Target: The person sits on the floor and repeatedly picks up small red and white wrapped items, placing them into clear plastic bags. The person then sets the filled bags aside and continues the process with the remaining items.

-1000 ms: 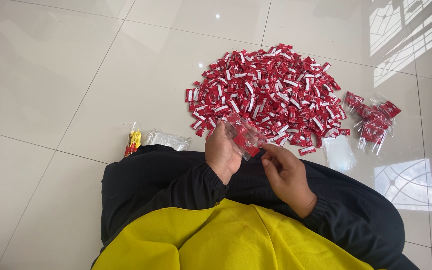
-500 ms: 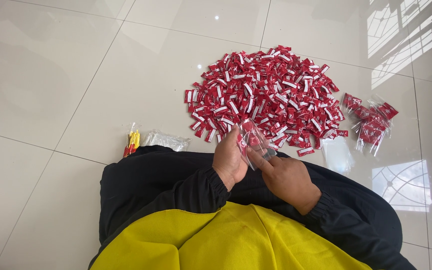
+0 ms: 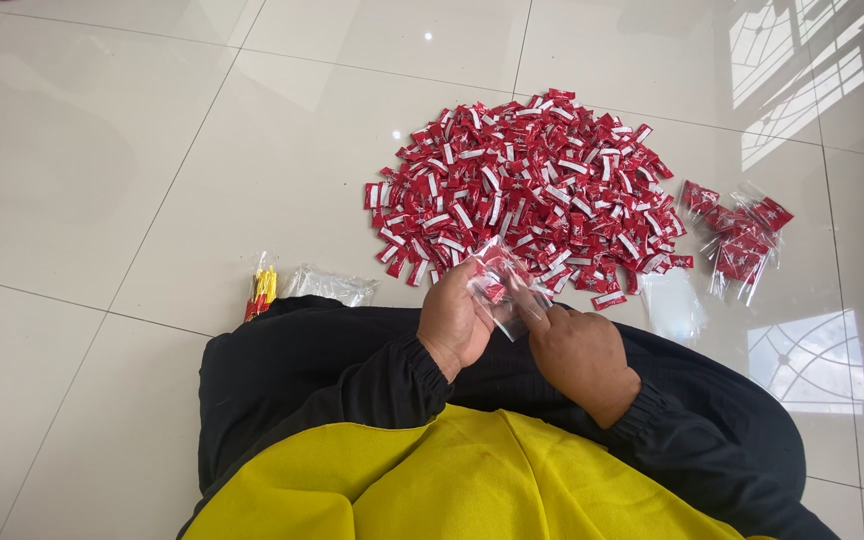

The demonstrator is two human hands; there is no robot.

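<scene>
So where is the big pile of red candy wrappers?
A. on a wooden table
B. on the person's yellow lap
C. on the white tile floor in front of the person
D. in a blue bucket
C: the pile of red packets lies spread on the white tile floor, beyond both hands, which hold a small clear bag.
</scene>
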